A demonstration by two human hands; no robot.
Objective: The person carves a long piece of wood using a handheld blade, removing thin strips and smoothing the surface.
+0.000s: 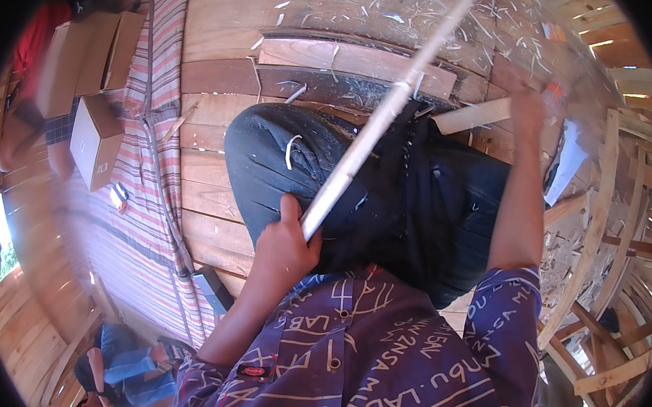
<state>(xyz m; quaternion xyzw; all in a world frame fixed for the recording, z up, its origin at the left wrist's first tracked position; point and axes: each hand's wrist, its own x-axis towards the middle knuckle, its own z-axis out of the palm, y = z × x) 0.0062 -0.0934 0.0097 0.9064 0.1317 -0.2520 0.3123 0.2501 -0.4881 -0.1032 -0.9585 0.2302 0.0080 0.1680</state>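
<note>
My left hand (287,242) is closed around the lower end of a pale, slender wooden pole (370,136). The pole slants across my dark trousers toward the upper right and leaves the picture at the top. Out to the right, my right hand (527,109) is smeared by motion, so its fingers and anything in them cannot be made out. A flat wooden slat (473,117) reaches from beside my knee to just under that hand. One curled shaving (290,152) lies on my trouser leg.
Wood shavings (363,2) litter the plank floor ahead. A short board (359,58) lies beyond my legs. Cardboard boxes (97,142) and a striped mat (149,191) are at the left, with another person (129,367) at lower left. Wooden framing (604,223) stands at the right.
</note>
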